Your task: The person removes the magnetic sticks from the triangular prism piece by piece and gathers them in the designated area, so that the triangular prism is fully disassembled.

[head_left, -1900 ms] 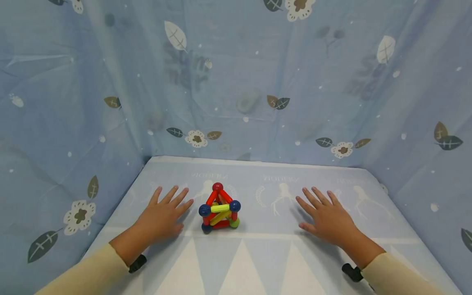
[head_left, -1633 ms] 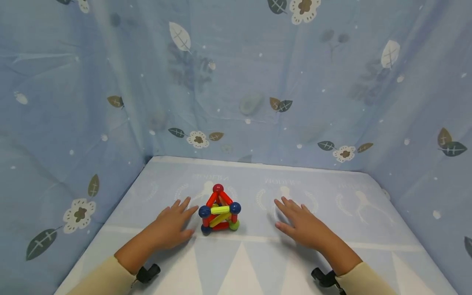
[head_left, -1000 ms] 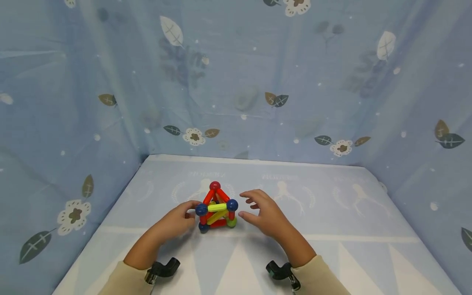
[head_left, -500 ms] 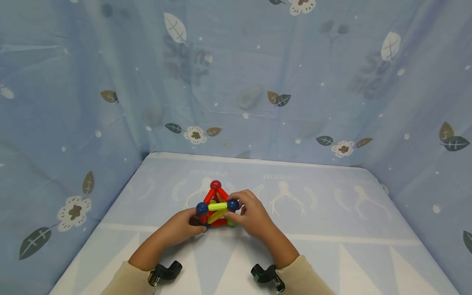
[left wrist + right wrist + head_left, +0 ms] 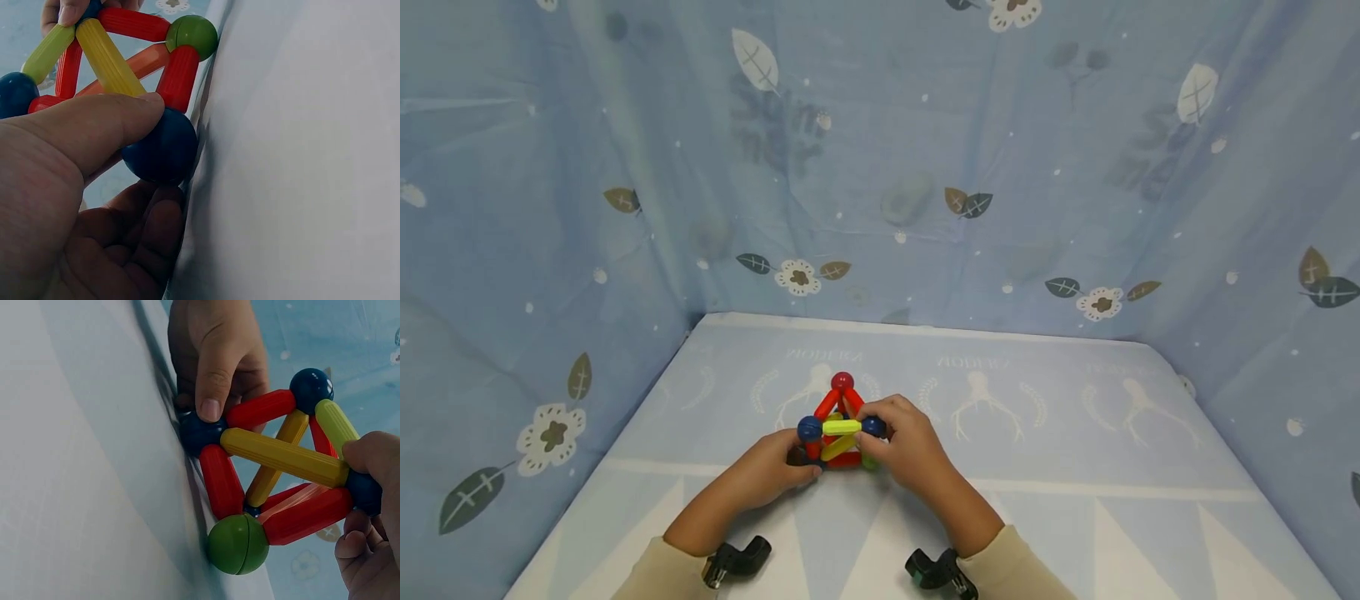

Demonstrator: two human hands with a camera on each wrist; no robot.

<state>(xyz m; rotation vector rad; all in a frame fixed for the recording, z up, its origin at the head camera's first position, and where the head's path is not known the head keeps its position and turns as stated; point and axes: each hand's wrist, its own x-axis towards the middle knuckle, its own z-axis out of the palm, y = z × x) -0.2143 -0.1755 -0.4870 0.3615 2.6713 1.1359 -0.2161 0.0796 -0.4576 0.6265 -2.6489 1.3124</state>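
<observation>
A toy frame of magnetic rods and balls (image 5: 841, 427) stands on the table, with a red ball (image 5: 842, 382) at its top. My left hand (image 5: 767, 471) pinches the lower left blue ball (image 5: 164, 150) between thumb and fingers, close to the table surface. At the upper right corner, my right hand (image 5: 910, 442) grips another blue ball (image 5: 364, 492), its thumb at the end of the light yellow-green rod (image 5: 337, 425). A green ball (image 5: 237, 545) sits low on the right side, partly hidden by the right hand in the head view.
The table (image 5: 1037, 542) has a pale blue and white patterned cover. Blue curtains (image 5: 880, 167) with leaves and flowers enclose it at the back and both sides. A black wrist camera (image 5: 741, 557) hangs under the left forearm, another camera (image 5: 932, 569) under the right.
Both hands have come inward from either side of the toy frame, fingers spread at first, and taken hold of its blue balls. The frame stays in nearly the same place.
</observation>
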